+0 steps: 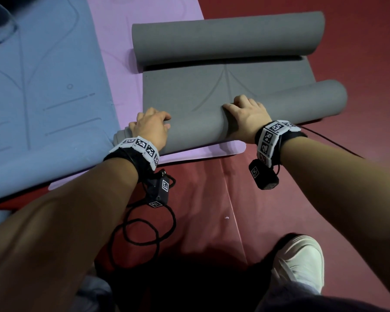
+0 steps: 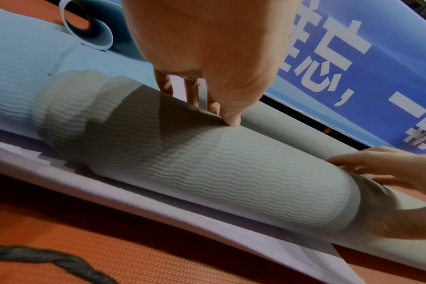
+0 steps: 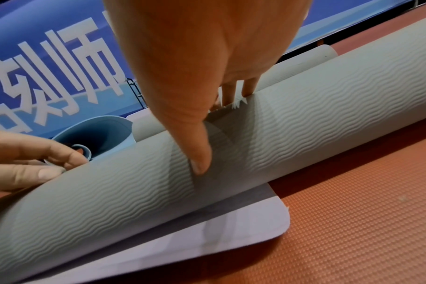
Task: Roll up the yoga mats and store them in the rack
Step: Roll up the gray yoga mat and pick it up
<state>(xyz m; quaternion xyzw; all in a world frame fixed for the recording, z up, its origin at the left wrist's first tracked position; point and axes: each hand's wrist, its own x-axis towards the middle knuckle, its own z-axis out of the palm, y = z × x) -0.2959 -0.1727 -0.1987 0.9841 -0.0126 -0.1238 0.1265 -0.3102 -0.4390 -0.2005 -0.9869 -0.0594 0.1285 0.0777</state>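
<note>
Floor (image 1: 279,199): red, textured; the blue mat (image 1: 43,97) and the purple mat (image 1: 122,64) lie flat on it.
Grey mat (image 1: 223,91): lies partly over the purple mat, rolled at both ends, flat strip between.
Near roll (image 1: 302,102): skewed, its left end telescoped.
Left hand (image 1: 150,128): grip curled over the roll's left end.
Right hand (image 1: 248,113): grip curled over the roll's middle.
Advice: square the ends, press evenly, roll forward tight.
</note>
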